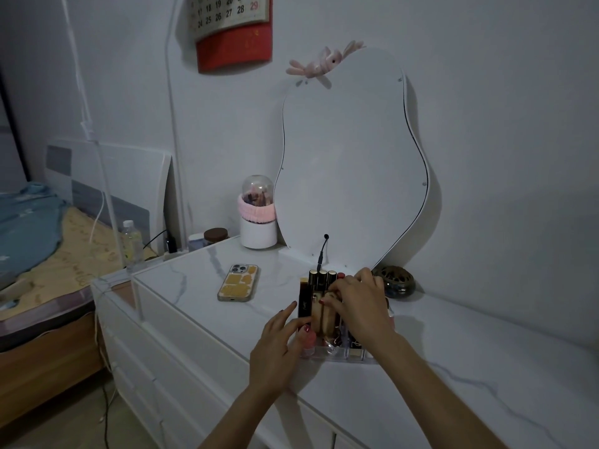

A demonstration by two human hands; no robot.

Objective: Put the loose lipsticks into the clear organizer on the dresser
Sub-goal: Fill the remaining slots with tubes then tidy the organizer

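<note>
White dresser (194,306), glossy marble-veined top: no loose lipstick visible on its bare surface, so the task looks near done; anything behind the hands is hidden.
Wavy-edged white mirror panel (350,163), smooth, propped against the wall.
White cylindrical brush holder with clear dome and pink fluffy band (258,218), rear left.
Phone in a clear case with yellow stickers (239,282), flat, left of the organizer.
Clear acrylic organizer (327,353), compartmented, centre of the dresser top, right of the phone; at least 4 dark gold-trimmed lipstick tubes (322,278) stand upright inside.
Right hand (359,306): over the organizer, fingers curled among the tubes; grip cannot be told.
Left hand (278,348): fingers extended, touching the organizer's left side.
</note>
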